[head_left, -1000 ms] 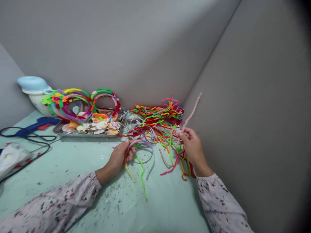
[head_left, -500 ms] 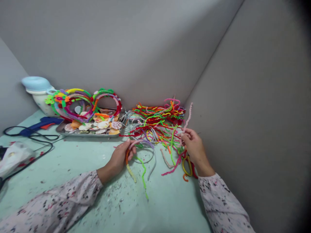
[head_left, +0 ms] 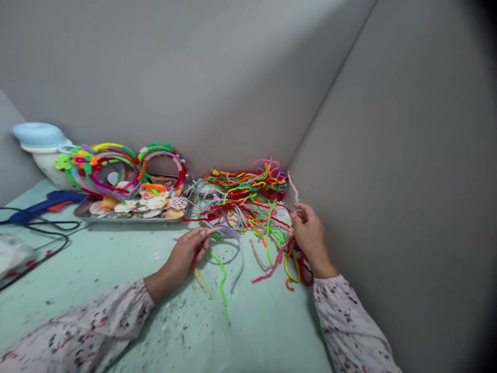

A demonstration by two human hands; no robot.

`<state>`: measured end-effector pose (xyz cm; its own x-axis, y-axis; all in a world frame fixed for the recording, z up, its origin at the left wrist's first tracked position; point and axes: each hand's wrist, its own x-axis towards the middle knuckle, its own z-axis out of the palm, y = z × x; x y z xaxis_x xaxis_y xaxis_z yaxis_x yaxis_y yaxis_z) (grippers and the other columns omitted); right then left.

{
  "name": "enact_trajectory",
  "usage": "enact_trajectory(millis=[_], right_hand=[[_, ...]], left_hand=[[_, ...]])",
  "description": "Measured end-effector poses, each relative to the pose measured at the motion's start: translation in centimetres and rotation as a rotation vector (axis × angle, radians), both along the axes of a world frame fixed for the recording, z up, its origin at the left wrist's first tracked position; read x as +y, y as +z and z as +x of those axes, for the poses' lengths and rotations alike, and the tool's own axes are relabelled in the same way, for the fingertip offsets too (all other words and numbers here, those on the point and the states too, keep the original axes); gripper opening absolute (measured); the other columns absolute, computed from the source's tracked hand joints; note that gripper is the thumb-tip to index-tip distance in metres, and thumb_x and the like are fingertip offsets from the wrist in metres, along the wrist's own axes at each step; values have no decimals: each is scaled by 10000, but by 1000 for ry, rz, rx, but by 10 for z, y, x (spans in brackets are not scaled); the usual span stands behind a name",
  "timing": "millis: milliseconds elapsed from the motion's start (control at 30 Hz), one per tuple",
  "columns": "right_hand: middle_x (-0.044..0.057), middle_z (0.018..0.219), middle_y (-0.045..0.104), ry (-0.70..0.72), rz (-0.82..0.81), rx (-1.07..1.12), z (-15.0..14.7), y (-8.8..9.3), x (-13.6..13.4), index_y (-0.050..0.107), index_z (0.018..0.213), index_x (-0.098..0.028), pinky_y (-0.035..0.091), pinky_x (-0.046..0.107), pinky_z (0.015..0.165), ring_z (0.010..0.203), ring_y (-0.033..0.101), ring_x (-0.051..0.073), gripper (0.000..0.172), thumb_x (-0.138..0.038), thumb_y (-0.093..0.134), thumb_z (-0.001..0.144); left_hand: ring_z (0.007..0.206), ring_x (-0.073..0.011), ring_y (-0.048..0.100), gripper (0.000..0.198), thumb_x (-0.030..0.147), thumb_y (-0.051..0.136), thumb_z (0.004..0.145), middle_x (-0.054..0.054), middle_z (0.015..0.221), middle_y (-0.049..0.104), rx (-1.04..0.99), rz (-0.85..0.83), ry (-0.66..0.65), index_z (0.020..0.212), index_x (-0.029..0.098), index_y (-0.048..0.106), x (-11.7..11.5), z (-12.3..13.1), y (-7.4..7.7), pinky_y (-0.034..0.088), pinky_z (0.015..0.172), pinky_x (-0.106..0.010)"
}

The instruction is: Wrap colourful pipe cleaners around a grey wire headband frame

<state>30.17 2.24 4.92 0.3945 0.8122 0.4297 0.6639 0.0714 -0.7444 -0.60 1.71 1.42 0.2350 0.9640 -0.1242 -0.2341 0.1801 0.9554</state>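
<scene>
My left hand is closed on a thin grey headband, partly wrapped in pink, purple, orange and pale yellow pipe cleaner. A loose green pipe cleaner trails on the table beside it. Over at the right, my right hand pinches a pale pink pipe cleaner, whose free end points up along the wall. Behind and between the hands spreads a tangled pile of coloured pipe cleaners. Yellow and red loops, perhaps scissor handles, lie partly hidden by my right hand.
A metal tray holds seashells, with several wrapped headbands standing on it. To the left are a blue glue gun with a black cord, a white container with a blue lid, and a white bag. Grey walls enclose the table.
The view has shifted slightly right, so things on the table sit further left. The pale pink pipe cleaner leans differently and shows less above my right hand. Both hands keep their grips.
</scene>
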Motion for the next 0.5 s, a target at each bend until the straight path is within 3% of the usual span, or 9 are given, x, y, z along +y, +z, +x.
enact_trajectory(millis=[133, 500], right_hand=[[97, 915, 689, 12, -90, -98, 2, -4, 1, 660, 1048, -171, 450, 337, 705, 761, 608, 214, 331, -328, 490, 812], [78, 938, 712, 49, -181, -214, 2, -9, 2, 682, 1060, -208, 471, 343, 717, 763, 635, 204, 331, -282, 495, 797]], left_hand=[[400, -40, 339, 265, 393, 576, 825, 38, 616, 529, -3, -6, 2, 918, 146, 606, 0, 0, 1, 210, 396, -181], [397, -52, 353, 254, 382, 567, 813, 33, 605, 540, 5, -1, 16, 893, 144, 604, 0, 1, 0, 237, 393, -182]])
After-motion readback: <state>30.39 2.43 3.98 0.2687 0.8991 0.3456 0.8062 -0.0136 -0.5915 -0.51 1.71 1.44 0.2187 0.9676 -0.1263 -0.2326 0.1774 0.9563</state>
